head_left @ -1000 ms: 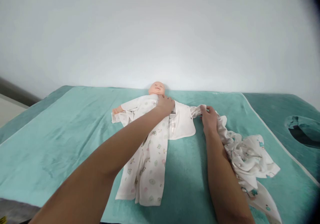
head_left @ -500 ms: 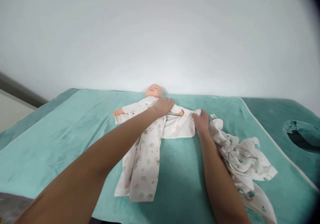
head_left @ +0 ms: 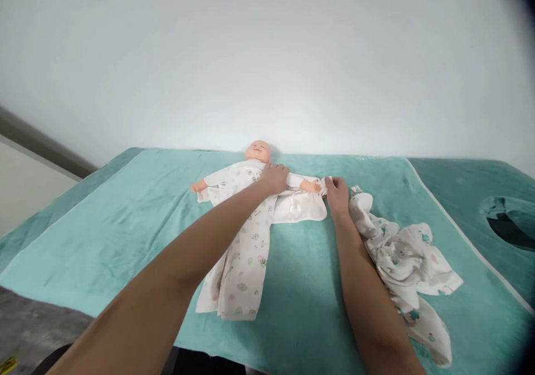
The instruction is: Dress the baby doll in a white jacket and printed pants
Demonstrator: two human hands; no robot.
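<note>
A baby doll (head_left: 258, 150) lies on its back with both arms spread, its head towards the wall. White baby clothes with a small print (head_left: 246, 286) cover its trunk and hang past where its legs lie hidden. My left hand (head_left: 275, 179) is closed over the doll's shoulder by its upper arm. To the right, a sleeve (head_left: 298, 205) of the garment is spread out under the doll's arm. My right hand (head_left: 337, 194) pinches the bunched end of that sleeve, just beyond the doll's hand (head_left: 311, 186).
A crumpled printed white cloth (head_left: 401, 258) lies right of my right forearm. Beneath everything is a green padded table cover (head_left: 104, 213), with a hole (head_left: 512, 223) at its right end. A pale wall (head_left: 267, 57) stands behind.
My right hand has gathered the sleeve end and brought it close to the doll's hand, which shows more fully. My left hand stays at the shoulder. The view has shifted slightly.
</note>
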